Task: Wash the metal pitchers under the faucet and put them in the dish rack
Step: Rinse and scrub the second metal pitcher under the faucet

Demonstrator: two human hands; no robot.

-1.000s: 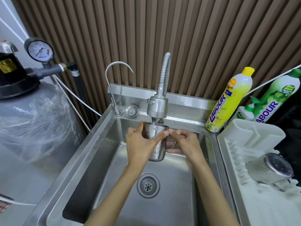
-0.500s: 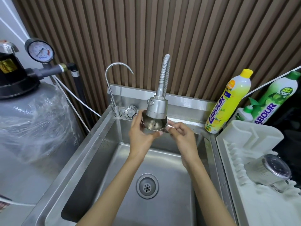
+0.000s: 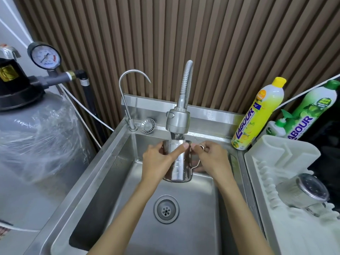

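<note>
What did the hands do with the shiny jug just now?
The pitcher, tipped up near the faucet a moment ago, has come down and stands upright under the running water. The left hand still grips its body, the right hand its handle. The other pitcher in the dish rack stayed put.

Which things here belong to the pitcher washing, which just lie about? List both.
In the job: held pitcher, faucet, sink, left hand, right hand, dish rack, racked pitcher.
Lying about: yellow bottle, green bottle, pressure gauge, grey tank, small tap.
</note>
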